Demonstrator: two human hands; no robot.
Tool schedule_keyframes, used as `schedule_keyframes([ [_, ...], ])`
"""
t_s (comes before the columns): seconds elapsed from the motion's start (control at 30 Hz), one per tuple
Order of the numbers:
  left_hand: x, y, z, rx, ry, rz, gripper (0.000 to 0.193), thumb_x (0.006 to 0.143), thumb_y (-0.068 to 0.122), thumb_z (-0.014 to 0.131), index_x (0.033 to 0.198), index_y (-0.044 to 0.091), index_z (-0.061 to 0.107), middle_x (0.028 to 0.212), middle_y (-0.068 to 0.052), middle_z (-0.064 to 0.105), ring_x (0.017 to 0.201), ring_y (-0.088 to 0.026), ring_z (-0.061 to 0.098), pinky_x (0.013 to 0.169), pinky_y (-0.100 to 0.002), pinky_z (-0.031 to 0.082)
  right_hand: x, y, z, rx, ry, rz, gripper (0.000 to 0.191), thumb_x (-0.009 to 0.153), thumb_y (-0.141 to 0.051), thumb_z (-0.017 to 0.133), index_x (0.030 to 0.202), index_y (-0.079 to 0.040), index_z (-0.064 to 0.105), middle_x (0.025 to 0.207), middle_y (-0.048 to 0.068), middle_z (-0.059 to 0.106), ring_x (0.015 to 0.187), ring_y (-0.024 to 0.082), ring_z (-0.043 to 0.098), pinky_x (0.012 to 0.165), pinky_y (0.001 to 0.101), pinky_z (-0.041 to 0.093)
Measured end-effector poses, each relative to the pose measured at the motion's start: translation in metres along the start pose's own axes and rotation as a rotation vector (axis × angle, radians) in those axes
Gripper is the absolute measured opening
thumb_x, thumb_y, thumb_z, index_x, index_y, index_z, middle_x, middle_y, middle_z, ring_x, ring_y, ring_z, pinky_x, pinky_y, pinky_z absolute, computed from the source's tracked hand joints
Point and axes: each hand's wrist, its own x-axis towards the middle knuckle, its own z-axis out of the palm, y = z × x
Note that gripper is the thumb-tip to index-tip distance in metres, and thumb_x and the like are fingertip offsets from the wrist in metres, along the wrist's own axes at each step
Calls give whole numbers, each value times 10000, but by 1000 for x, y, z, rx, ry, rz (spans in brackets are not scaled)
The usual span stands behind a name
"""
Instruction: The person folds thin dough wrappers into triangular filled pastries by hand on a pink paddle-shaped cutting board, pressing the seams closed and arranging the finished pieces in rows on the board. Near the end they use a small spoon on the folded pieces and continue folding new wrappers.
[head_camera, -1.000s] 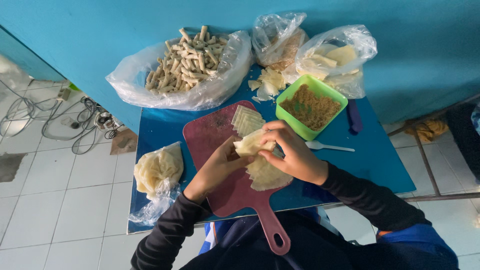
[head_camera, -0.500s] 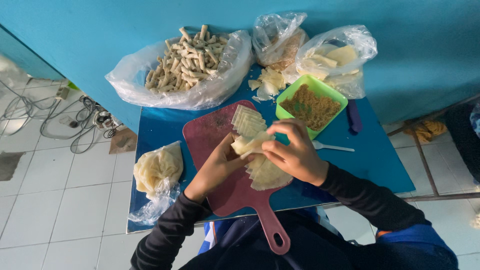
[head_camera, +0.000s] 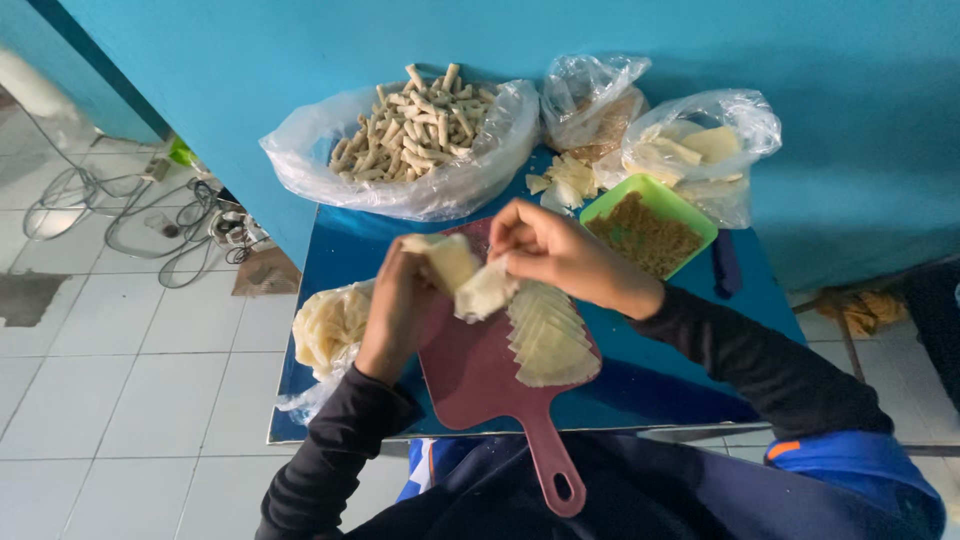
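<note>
Item in hand: one pale dough wrapper (head_camera: 470, 275), partly folded, held above the dark red cutting board (head_camera: 480, 385) between both hands.
Left hand (head_camera: 398, 310): fingers closed on the wrapper's left portion, pinching it from below and behind.
Right hand (head_camera: 560, 252): fingers curled over the wrapper's right edge, pressing it shut; whether filling sits inside cannot be told.

On the board, just right of the hands: a fanned stack of flat unfilled wrappers (head_camera: 548, 340), a fair number left.
Beyond the right hand: green square tub (head_camera: 700, 215) holding brown crumbly filling (head_camera: 645, 235), well stocked.
Far edge of the blue table (head_camera: 650, 385): large clear bag of finished rolled sticks (head_camera: 415, 125), heaped; a good batch done.
Beside it: two smaller clear bags (head_camera: 600, 100) with pale pieces, and loose offcuts (head_camera: 560, 180) between them.
Left of the board: bag of more wrappers (head_camera: 330, 325).
Judged progress: midway, with material remaining.
</note>
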Motion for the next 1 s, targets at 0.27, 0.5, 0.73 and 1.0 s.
schedule_keyframes([
  [0.27,5,20,-16,-700,-63,-558,336,1083,330,397,1071,87,630,942,-81,660,774,-201,603,643,-328,478,39,19,-7,111,0,85,199,1006,-102,609,1188,-23,601,930,13,652,800,73,627,671,240,527],
  [0.5,-3,63,3,-454,-152,-771,401,1005,440,473,1187,142,671,897,50,671,696,-40,617,587,-216,483,50,39,-16,316,114,192,209,994,-157,610,1170,-45,611,1004,24,684,859,92,699,686,294,614],
  [0.73,-8,64,-3,-277,-103,-720,332,1029,342,598,1095,36,709,794,31,620,623,-57,576,522,-233,452,46,51,-14,244,140,261,236,977,-155,625,1185,-46,605,1066,72,653,872,182,723,676,373,663],
  [1.0,-6,49,13,295,-35,-316,292,1004,279,622,1155,44,707,818,-108,707,697,-179,672,596,-320,531,41,61,-12,-126,134,132,270,978,-90,596,1236,-11,612,1030,57,744,804,147,746,708,257,585],
])
